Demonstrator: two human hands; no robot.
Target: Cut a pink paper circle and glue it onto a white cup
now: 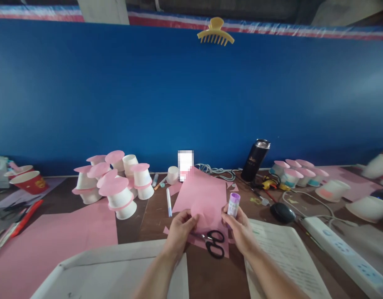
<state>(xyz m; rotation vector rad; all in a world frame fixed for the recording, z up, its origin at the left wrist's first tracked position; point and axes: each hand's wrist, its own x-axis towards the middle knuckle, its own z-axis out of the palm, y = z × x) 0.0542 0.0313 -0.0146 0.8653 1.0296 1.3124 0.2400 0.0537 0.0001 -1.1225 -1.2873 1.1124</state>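
My left hand (181, 227) pinches the edge of a round pink paper piece (201, 212), which blends into the larger pink sheet (210, 189) behind it. In my right hand (237, 226) a glue stick (233, 204) with a purple top stands upright, fingers wrapped round its lower part. Black-handled scissors (215, 244) lie between my hands on the pink paper, their blades pointing toward my left hand. A white pen (169, 202) rests just beyond my left hand.
Stacked white cups with pink discs (118, 199) stand at the left, near a big pink sheet (69, 232). A black bottle (255, 161), a mouse (282, 212), a power strip (347, 249), small disc-topped cups (291, 177) and a printed sheet (281, 253) are at the right.
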